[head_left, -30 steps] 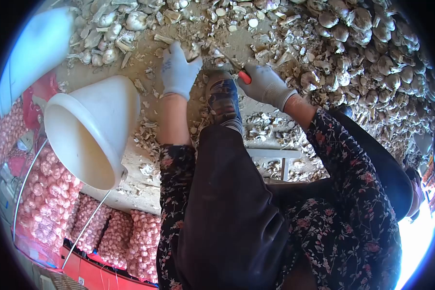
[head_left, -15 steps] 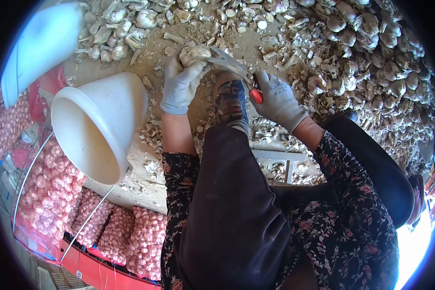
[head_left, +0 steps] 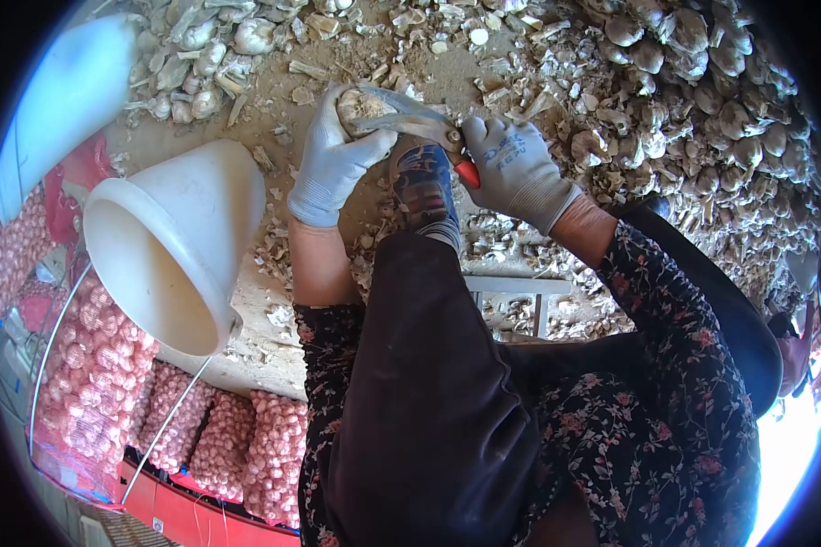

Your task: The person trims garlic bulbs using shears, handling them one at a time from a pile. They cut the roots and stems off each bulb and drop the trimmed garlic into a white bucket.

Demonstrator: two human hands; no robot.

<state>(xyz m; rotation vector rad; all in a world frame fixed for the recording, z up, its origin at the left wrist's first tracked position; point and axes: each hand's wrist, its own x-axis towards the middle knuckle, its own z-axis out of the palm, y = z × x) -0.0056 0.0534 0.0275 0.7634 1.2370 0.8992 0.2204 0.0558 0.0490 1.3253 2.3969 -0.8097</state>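
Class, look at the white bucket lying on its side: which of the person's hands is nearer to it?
Left. The left hand, holding a garlic bulb, is just beside the white bucket; the right hand, gripping the shears, is farther off.

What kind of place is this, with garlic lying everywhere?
Probably a garlic sorting or trimming yard. A big heap of garlic bulbs covers the ground, pink mesh sacks of garlic are stacked nearby, and the gloved left hand holds a bulb against shears in the right hand.

A pale, papery, dusty garlic bulb (head_left: 360,103) sits raised above the littered ground. Metal shears with red handles (head_left: 421,125) lie almost level, blades closing on the bulb's right side.
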